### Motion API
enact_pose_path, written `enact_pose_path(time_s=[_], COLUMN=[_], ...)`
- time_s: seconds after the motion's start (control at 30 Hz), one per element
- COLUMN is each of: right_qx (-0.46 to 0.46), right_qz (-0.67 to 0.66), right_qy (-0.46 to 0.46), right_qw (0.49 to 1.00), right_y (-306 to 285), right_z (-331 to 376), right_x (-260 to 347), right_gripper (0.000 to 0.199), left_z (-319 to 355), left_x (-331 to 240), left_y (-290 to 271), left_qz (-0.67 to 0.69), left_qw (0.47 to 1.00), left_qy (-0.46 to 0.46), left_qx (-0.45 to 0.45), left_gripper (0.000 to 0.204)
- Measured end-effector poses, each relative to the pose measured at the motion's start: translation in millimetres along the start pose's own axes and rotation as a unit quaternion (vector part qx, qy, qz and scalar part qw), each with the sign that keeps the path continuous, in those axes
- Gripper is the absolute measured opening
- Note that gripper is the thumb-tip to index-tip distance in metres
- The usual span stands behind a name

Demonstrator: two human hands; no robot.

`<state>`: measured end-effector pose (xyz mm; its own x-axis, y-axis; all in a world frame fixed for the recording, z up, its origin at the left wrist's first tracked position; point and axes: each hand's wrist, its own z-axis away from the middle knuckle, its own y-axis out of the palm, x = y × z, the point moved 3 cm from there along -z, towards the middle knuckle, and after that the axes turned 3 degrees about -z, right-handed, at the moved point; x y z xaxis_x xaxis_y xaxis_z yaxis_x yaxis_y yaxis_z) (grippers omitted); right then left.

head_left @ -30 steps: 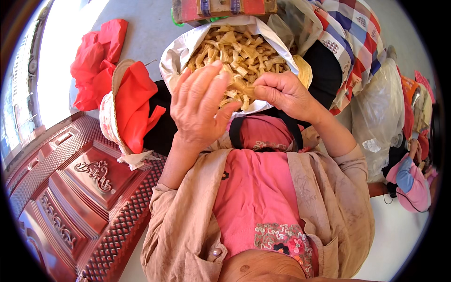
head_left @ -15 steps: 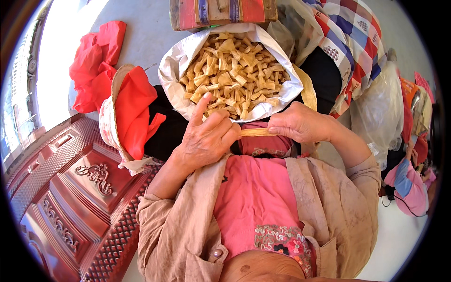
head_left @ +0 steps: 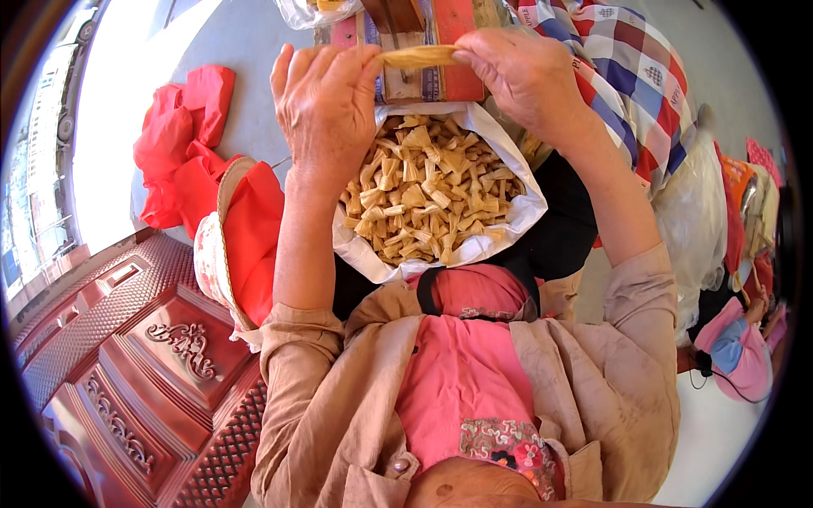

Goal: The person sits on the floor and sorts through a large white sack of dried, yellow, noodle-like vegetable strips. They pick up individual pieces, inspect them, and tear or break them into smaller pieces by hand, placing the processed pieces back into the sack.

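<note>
A flat, yellow-tan strip (head_left: 419, 57) is stretched level between my hands, a dried sheet-like material whose kind I cannot make out. My left hand (head_left: 326, 106) grips one end with its fingers curled. At the other end, my right hand (head_left: 533, 89) pinches the strip between thumb and fingers. Both hands are held over a wooden block (head_left: 466, 72) with red and blue bands, and a dark brown upright piece (head_left: 394, 15) rises from it. Closer to my body, a white sack (head_left: 529, 216) lies open, filled with small knotted yellow-tan pieces (head_left: 428, 186).
Red cloth (head_left: 190, 127) and a hat (head_left: 222, 245) with red fabric lie at left, beside a carved reddish-brown panel (head_left: 161, 356). Checked cloth (head_left: 631, 68) and clear plastic (head_left: 699, 203) are at right. Another person in pink (head_left: 732, 347) appears at the far right edge.
Both hands have moved up and away from my body, from the sack's near edge to over the block, with the strip still between them. The view has shifted, showing more of the block.
</note>
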<state>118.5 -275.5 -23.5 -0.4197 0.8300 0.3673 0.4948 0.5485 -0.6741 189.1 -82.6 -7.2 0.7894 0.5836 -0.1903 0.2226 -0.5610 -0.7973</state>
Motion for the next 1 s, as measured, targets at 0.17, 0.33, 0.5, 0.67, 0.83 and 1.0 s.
enact_pose_path(time_s=[0.17,0.33,0.5,0.67,0.83,1.0], right_qx=[0.012,0.095,0.115,0.095,0.117,0.185], right_qz=[0.005,-0.074,-0.111,-0.104,-0.309,-0.412], right_qy=[-0.01,0.079,0.124,0.213,0.352,0.364], right_qw=[1.0,0.99,0.979,0.967,0.876,0.814], right_y=[23.9,33.4,34.8,25.1,9.8,6.3], right_z=[-16.9,-5.8,-1.4,23.4,81.5,99.0], right_x=[-27.7,-38.5,-38.9,-43.0,-54.0,-9.6], right_gripper=[0.015,0.02,0.023,0.024,0.029,0.027], left_z=[-14.0,-1.0,3.7,26.9,91.3,127.5], left_x=[27.0,29.0,30.4,39.2,40.8,9.6], left_y=[22.9,32.6,37.7,25.7,4.1,-6.7], left_qz=[0.002,0.068,0.039,-0.049,0.469,0.646], left_qw=[0.999,0.994,0.996,0.986,0.77,0.554], left_qy=[-0.023,-0.083,-0.082,-0.159,-0.43,-0.519], left_qx=[-0.035,-0.009,-0.01,0.001,0.043,0.075], left_gripper=[0.011,0.011,0.011,0.014,0.03,0.051])
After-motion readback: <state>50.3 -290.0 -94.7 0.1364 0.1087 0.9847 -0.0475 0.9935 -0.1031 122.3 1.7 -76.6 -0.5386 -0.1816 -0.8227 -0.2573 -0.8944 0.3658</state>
